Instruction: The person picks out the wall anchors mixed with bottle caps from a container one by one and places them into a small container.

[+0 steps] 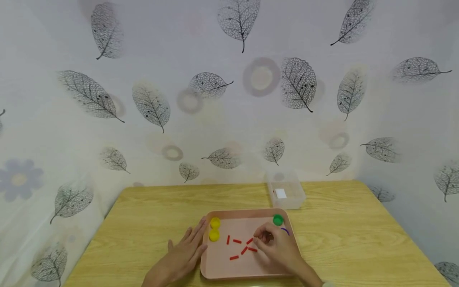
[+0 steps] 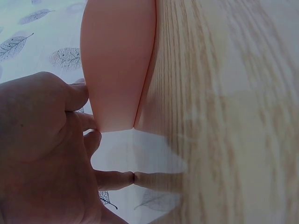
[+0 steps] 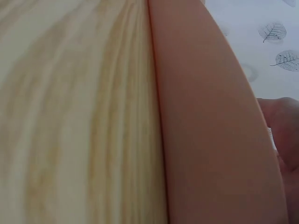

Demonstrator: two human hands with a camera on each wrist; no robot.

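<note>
A pink tray lies on the wooden table. Short red sticks, several of them, are scattered over its middle, one red stick lying closest to the near rim. With thumb and fingertips drawn together, my right hand pinches the end of another red stick. My left hand rests against the tray's left rim, its fingers extended; the left wrist view shows the fingertips at the tray wall. In the right wrist view the tray wall hides most of my right hand.
Two yellow round caps sit in the tray's far left corner. A green cap is at the far right, with a purple curved piece partly behind my right hand. Beyond the tray stands a clear plastic box, near the leaf-patterned backdrop.
</note>
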